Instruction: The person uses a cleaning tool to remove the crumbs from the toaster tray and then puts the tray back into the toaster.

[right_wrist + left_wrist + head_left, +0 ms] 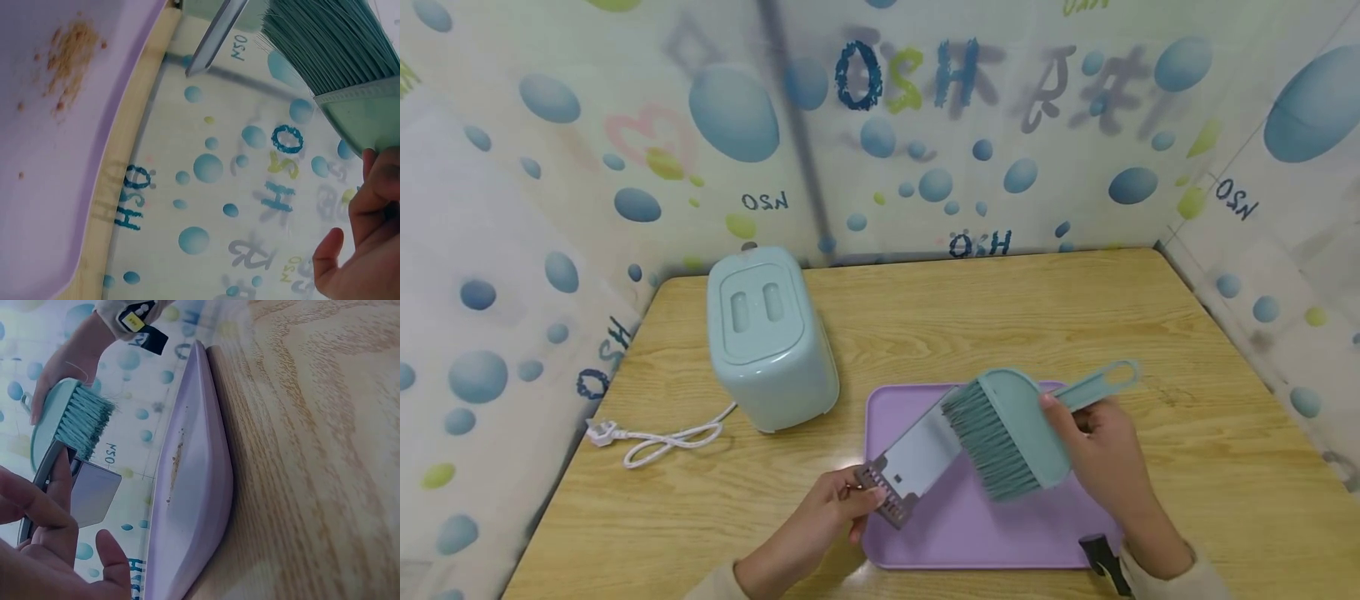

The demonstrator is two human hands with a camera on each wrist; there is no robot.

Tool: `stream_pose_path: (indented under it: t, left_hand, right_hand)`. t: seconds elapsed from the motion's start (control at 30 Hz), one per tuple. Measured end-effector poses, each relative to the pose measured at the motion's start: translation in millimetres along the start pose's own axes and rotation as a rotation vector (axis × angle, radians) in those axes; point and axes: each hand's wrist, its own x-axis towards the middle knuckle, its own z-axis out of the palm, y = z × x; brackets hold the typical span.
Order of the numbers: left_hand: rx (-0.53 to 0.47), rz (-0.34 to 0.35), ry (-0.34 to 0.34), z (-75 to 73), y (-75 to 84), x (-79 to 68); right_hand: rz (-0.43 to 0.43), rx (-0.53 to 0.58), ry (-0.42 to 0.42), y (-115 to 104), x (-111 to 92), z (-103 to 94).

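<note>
My left hand point(822, 518) pinches the grey slotted end of a flat metal crumb tray point(925, 452), thumb on top. The crumb tray is raised at a slant over a purple tray point(992, 537). In my right hand point(1111, 458) is a mint-green hand brush point(1026, 429), gripped at the base of its looped handle. Its bristles point(988, 437) overlap the far end of the crumb tray in the head view. Brownish crumbs point(72, 59) lie in a small heap on the purple tray, with a few scattered around it.
A mint-green toaster point(767, 333) with a lidded top stands on the wooden table point(1000, 308), left of the purple tray. Its white cord point(681, 437) lies looped at the left, ending in a plug point(601, 432). Patterned sheeting point(880, 183) surrounds the table's back and sides.
</note>
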Motion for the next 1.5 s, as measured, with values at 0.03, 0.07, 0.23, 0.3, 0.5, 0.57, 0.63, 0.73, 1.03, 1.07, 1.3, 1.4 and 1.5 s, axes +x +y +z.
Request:
stream_pose_path:
  t: [0.03, 0.07, 0.23, 0.3, 0.5, 0.57, 0.63, 0.73, 1.03, 1.07, 1.3, 1.4, 1.5]
  left_hand:
    - [-0.003, -0.001, -0.002, 0.0, 0.0, 0.1]
    - [-0.008, -0.004, -0.003, 0.0, 0.0, 0.2]
    - [-0.022, -0.010, -0.010, -0.7, -1.0, 0.9]
    - [-0.021, -0.011, -0.011, -0.8, -1.1, 1.1]
    - [-0.007, -0.014, -0.019, -0.4, 0.9, 1.2]
    - [-0.005, -0.012, -0.022, -0.7, 1.1, 1.4]
    - [-0.003, -0.012, -0.022, -1.0, 1.3, 1.6]
    - [-0.001, -0.015, -0.022, -1.4, 1.5, 1.7]
    - [0.003, -0.003, -0.023, -1.9, 2.1, 0.9]
    - [0.002, -0.001, -0.025, -1.9, 2.0, 1.1]
    - [-0.010, 0.027, -0.055, -2.9, 0.5, 1.3]
    - [-0.010, 0.032, -0.061, -3.3, -0.5, 1.1]
    - [-0.009, 0.033, -0.068, -4.0, -1.9, 0.6]
  right_hand:
    - [-0.003, 0.001, -0.005, -1.5, -0.6, 1.9]
    - [-0.002, 0.001, -0.013, -3.0, -1.2, 3.7]
    - [0.009, 0.038, -0.063, -11.8, -3.4, 12.8]
    - [0.015, 0.069, -0.096, -14.8, -4.0, 16.5]
    - [0.059, 0.177, -0.214, -21.3, -6.3, 27.3]
    - [0.086, 0.215, -0.248, -23.6, -6.5, 31.0]
    - [0.107, 0.248, -0.280, -25.2, -6.4, 34.6]
    - [0.136, 0.273, -0.332, -26.8, -5.6, 39.2]
    - [0.146, 0.168, -0.343, -25.8, -2.6, 46.5]
    - [0.131, 0.159, -0.341, -25.4, -2.2, 46.4]
    - [0.032, 0.080, -0.307, -23.3, 1.1, 45.2]
    - [0.018, 0.008, -0.270, -23.0, 1.2, 43.1]
    - [-0.008, -0.041, -0.225, -22.3, 1.5, 39.5]
